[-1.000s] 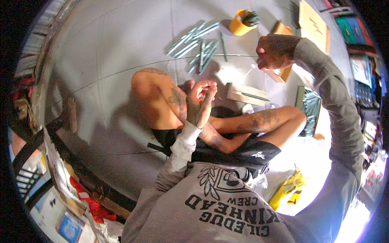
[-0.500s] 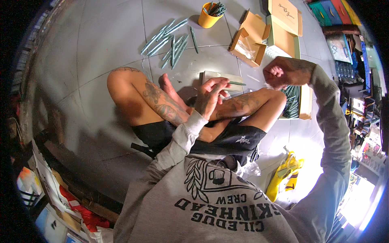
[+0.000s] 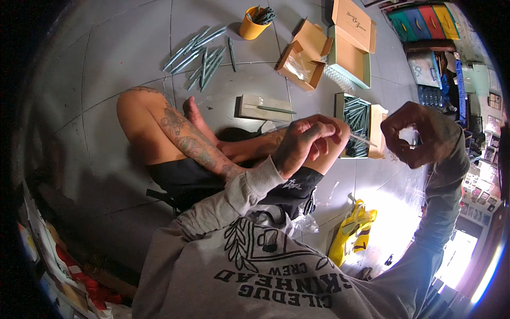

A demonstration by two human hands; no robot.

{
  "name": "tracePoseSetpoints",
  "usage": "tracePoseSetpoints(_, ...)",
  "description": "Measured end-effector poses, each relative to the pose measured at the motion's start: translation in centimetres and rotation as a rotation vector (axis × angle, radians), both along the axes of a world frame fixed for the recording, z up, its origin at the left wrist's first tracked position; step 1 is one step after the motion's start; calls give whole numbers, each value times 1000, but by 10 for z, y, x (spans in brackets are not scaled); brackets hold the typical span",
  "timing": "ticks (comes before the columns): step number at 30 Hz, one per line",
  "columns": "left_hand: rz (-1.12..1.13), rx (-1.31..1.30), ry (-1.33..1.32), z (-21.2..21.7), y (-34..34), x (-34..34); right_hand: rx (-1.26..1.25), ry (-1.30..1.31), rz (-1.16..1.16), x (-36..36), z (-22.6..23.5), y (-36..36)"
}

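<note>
My left hand is raised over my right knee with its fingers pinched on a thin, pale, clear-looking strip. The strip points right, toward my other hand. My right hand is held up at the right, its fingers curled into a ring; whether anything small is in them I cannot make out. Beyond my left hand, a grey rectangular block lies on the floor with one dark green pen along its top. Past my right knee is an open box full of dark green pens.
Loose green pens lie on the tiles ahead, left of a yellow cup of pens. An open cardboard box holds clear plastic pieces, beside a larger open box. A yellow bag lies to my right.
My left hand has moved from over the block toward the right, and the pale strip now shows in its fingers. My right hand has shifted lower and outward. The view has turned to the right.
</note>
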State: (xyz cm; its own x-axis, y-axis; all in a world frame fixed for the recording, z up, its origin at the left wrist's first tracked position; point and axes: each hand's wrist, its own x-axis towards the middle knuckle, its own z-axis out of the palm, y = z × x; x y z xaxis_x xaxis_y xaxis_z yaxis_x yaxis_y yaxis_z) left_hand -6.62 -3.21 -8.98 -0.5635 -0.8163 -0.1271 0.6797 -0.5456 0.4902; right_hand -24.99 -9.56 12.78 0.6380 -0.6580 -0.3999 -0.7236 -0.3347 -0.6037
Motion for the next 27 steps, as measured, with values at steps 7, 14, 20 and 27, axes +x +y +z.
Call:
tracePoseSetpoints(7,-121,-52,76,22,12,1,201,91,76,15,21,0)
tracePoseSetpoints(14,-301,67,182,38,17,-10,171,177,55,22,42,15)
tracePoseSetpoints(20,-268,87,159,45,22,-12,406,230,153,33,48,0)
tracePoseSetpoints(27,-270,111,126,41,23,-18,431,11,365,11,36,-12)
